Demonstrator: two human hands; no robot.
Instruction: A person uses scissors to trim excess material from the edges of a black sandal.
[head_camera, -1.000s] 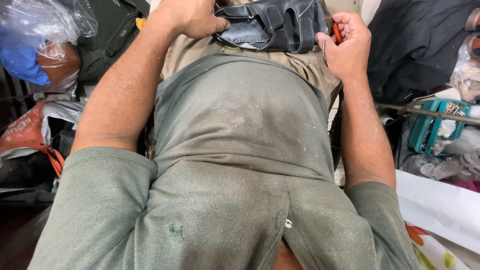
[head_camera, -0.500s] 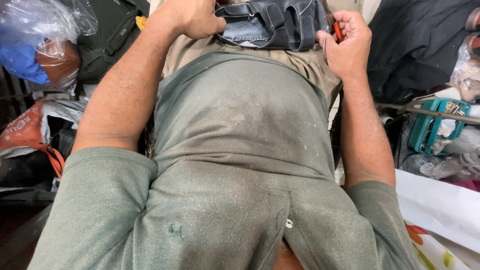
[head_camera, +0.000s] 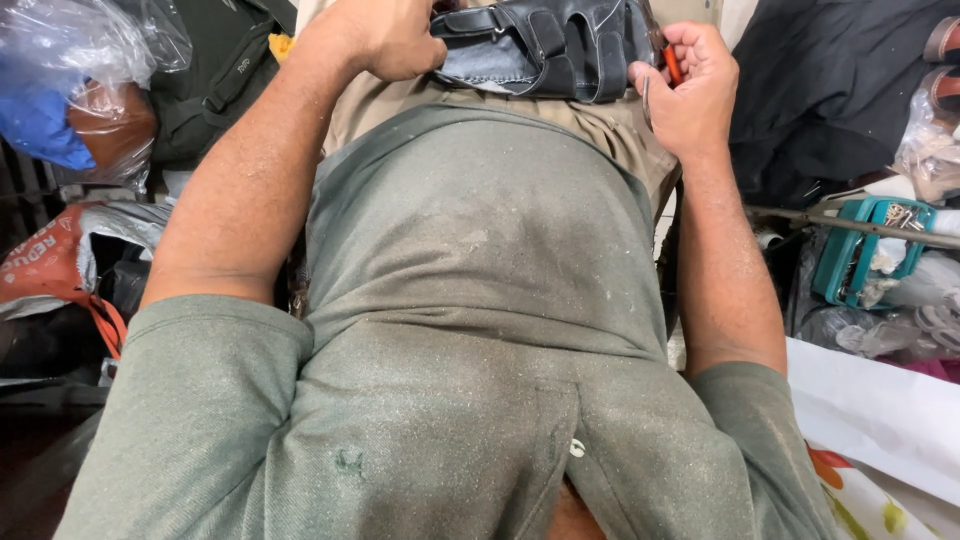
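Observation:
A black strapped sandal (head_camera: 545, 45) lies across my lap at the top of the view, sole side toward a blue denim patch (head_camera: 485, 68). My left hand (head_camera: 385, 35) is closed on the sandal's left end, pressing it against my thigh. My right hand (head_camera: 690, 85) is closed at the sandal's right end, with a small orange-handled tool (head_camera: 672, 65) pinched between its fingers. Whether the right hand also touches the sandal is hidden. My grey-green shirt (head_camera: 470, 300) fills the middle of the view.
Clear plastic bags (head_camera: 75, 80) and a dark green bag (head_camera: 215, 80) sit at the left. Dark cloth (head_camera: 830, 90) lies at the upper right, a teal tray of small parts (head_camera: 865, 250) at the right, white sheeting (head_camera: 880, 420) below it.
Both hands stay at the sandal's ends; the right hand has shifted slightly with the orange tool. Otherwise nothing moved.

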